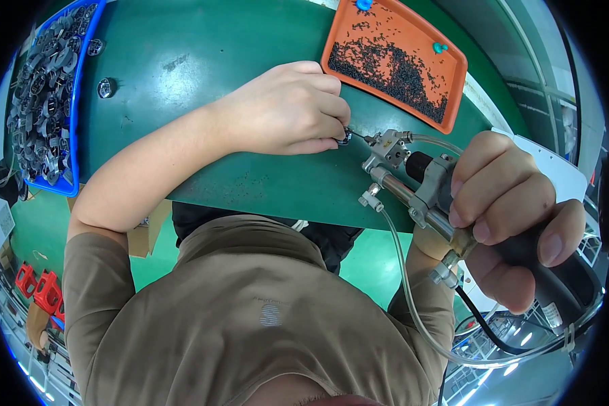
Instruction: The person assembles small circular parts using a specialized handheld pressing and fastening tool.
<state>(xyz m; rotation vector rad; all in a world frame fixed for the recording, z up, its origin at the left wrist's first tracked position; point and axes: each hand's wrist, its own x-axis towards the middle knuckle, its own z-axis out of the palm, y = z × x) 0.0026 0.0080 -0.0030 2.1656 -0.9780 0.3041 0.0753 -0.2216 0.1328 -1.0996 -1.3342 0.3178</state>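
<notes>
Over the green table, my left hand (287, 111) is closed, with its fingertips pinching a small dark, shiny part (346, 137), mostly hidden behind the fingers. My right hand (511, 210) wraps around the black body of a powered screwdriver (545, 277). A metal fitting (390, 150) with clear hoses sits at the front of the screwdriver. Its thin bit (361, 136) points left and reaches the part in my left hand; whether they touch, I cannot tell. Just beyond my left hand lies an orange tray (394, 100) with many small black screws (413, 78).
At the far left a blue bin (78, 101) is heaped with dark round parts (47, 95). Two similar loose parts, one a shiny round piece (105, 88), lie beside it on the green table (183, 74). A clear hose (407, 298) loops below the screwdriver. Red stools (47, 291) stand at lower left.
</notes>
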